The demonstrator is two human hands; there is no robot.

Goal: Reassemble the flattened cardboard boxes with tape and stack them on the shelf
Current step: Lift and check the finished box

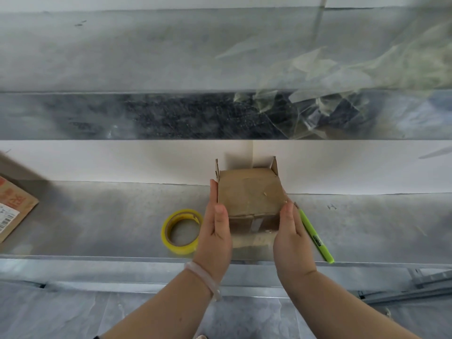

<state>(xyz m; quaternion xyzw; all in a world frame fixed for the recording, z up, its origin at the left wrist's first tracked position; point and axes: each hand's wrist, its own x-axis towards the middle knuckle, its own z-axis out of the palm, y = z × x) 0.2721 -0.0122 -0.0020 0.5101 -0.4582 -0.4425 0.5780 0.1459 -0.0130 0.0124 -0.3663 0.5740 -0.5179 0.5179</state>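
A small cardboard box (249,192) sits between the two hands, above the metal shelf (110,216) and close to the white wall (122,160) behind it. Whether its bottom touches the shelf I cannot tell; a faint reflection of it shows on the metal just below.

The left hand (215,228) lies flat against the left side of the box, with the fingers (213,192) straight along this side and the thumb resting on the near edge. The right hand (291,231) presses the right side in the same way. So the grip is wide on both sides: no finger curls around the box, and it is only pressed between the two hands. At the far end of the box two flaps stand upright, one at each corner.

A yellow tape roll (181,248) lies flat on the shelf just beside the left hand. A green marker (314,234) lies on the shelf at the outer side of the right hand, partly hidden by it. A pale bracelet (204,277) is on the left wrist. Far to the left, another cardboard box (14,206) with a printed label is partly in view. On the upper shelf, at right, lie scraps of clear tape (318,69).
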